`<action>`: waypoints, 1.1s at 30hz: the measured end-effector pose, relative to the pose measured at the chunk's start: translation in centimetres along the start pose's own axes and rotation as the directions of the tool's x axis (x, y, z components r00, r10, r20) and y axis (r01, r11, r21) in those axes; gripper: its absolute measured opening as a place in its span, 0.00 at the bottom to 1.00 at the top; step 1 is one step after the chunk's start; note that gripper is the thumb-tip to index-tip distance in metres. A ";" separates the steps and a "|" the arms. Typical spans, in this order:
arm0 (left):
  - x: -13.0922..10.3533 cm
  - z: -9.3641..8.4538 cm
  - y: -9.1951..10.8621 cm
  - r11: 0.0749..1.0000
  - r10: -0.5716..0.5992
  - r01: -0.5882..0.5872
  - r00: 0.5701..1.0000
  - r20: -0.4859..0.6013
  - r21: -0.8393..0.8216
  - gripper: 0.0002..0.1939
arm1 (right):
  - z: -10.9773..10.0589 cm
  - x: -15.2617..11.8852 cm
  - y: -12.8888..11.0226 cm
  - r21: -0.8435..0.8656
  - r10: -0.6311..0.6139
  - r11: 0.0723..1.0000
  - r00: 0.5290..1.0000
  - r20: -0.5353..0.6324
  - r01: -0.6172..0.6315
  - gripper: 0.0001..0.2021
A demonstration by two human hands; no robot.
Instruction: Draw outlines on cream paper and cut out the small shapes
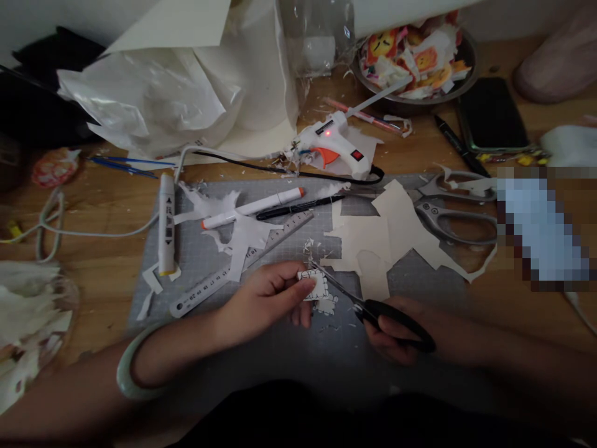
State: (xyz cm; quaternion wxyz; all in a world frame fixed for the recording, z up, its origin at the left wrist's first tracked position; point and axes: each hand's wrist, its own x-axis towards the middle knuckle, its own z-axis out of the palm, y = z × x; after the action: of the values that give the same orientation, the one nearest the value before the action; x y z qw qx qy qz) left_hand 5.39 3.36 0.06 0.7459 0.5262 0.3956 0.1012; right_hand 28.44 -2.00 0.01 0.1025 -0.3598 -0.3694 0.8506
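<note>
Between the thumb and fingers of my left hand (275,295) is a small white paper piece (319,287) with a scalloped black outline. My right hand (396,330) grips the black handles of a pair of scissors (342,290), whose blades reach to the upper edge of that piece. A second outlined paper piece (325,305) lies just below it on the grey cutting mat (280,354). Tiny paper scraps (310,247) are scattered beyond the blade tips.
A glue gun (340,143) with a lit red light lies behind the mat. Markers (254,207), a ruler (242,264), cream paper offcuts (366,242) and larger scissors (452,208) cover the mat. A bowl of scraps (469,84) and a phone (493,115) are at back right.
</note>
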 end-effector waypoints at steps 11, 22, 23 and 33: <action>-0.1 -0.1 0.2 1.000 0.000 0.000 1.000 -0.015 0.004 0.15 | 0.2 0.0 -0.1 0.059 0.020 0.998 1.000 0.000 -0.020 0.26; -0.1 -0.2 0.3 1.000 0.026 -0.026 0.998 -0.059 0.002 0.16 | 0.0 -0.1 0.1 0.039 0.010 0.999 1.000 0.002 -0.011 0.27; -0.1 -0.2 0.3 1.000 0.027 -0.027 0.998 -0.060 -0.006 0.16 | 0.0 -0.1 0.1 0.040 0.002 0.999 1.000 0.005 -0.002 0.27; -0.1 -0.1 0.5 0.999 0.003 -0.007 0.997 -0.083 -0.037 0.16 | 0.1 -0.1 -0.3 0.002 0.013 1.000 1.000 -0.009 -0.013 0.25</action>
State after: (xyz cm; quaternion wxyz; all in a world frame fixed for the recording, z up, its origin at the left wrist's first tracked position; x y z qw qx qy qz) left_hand 5.39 3.59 0.48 0.7383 0.5084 0.4230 0.1323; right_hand 28.40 -1.89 0.36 0.0992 -0.3657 -0.3657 0.8501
